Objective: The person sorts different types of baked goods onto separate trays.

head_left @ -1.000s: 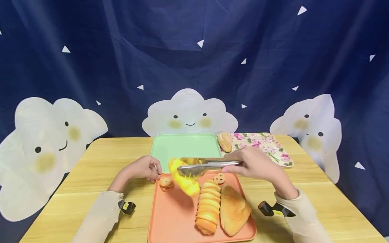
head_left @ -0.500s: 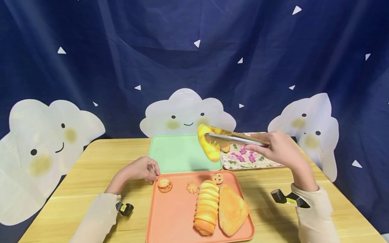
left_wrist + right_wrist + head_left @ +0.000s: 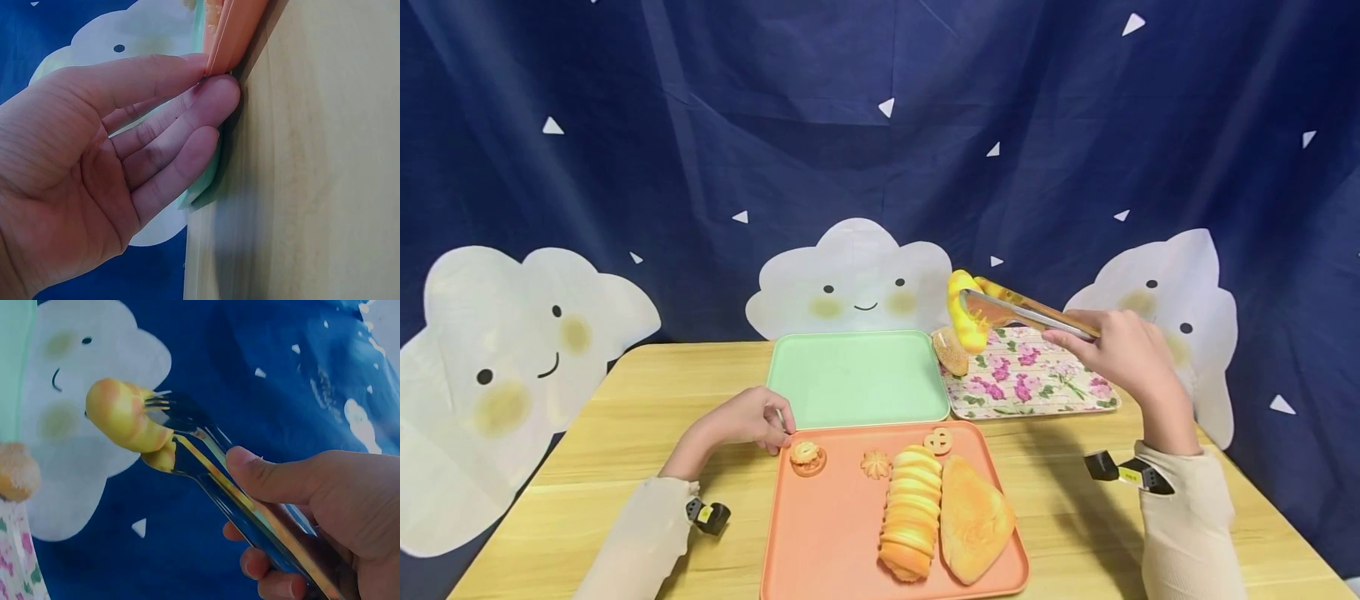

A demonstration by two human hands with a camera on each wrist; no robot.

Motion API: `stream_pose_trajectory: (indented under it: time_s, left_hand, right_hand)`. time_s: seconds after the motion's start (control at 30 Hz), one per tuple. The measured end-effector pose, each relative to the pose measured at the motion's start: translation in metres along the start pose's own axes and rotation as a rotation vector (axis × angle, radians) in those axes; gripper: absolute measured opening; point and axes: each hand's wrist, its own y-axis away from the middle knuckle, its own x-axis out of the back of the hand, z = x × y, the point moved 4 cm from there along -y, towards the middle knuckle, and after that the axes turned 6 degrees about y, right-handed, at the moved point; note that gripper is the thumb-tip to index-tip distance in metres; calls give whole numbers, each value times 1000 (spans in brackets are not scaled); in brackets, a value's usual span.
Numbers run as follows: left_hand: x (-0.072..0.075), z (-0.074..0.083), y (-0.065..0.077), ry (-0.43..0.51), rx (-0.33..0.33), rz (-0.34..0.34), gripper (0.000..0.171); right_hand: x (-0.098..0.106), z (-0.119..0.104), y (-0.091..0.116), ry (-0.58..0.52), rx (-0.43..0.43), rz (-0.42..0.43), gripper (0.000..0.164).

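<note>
Orange tray (image 3: 823, 542) lower centre of head view; floral tray (image 3: 1037, 387) right of centre. Metal tongs (image 3: 1033, 317) above it in frame, right hand (image 3: 1126, 348) curled round them. Left hand (image 3: 751, 421) left of centre, thumb and fingertips pinching orange tray's corner. Yellow bread (image 3: 119, 419) raised in tongs' tips, overlapping floral tray's upper left.

A yellow wood-grain bench (image 3: 625, 400) carries 3 rectangular trays: a plain orange tray (image 3: 820, 533) nearest, a plain mint-green tray (image 3: 857, 379) just beyond it, and a white, pink-flowered tray (image 3: 1026, 379) just right of the mint-green tray.
</note>
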Motion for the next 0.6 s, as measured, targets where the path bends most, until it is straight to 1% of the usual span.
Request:
stream_pose_trajectory:
  time_s: [0.13, 0.3, 0.4, 0.6]
  left_hand:
    - [0, 0, 0, -1, -6, -4, 8]
    - [0, -1, 0, -1, -10, -4, 7]
    - [0, -1, 0, -1, -5, -1, 7]
    - [0, 0, 1, 0, -7, -1, 8]
  right_hand:
    - [-5, 9, -3, 31, -30, -21, 55]
    - [-12, 15, -6, 84, -40, -32, 43]
    - [-18, 20, -8, 113, -42, -49, 39]
    - [-33, 29, -14, 132, -57, -142, 44]
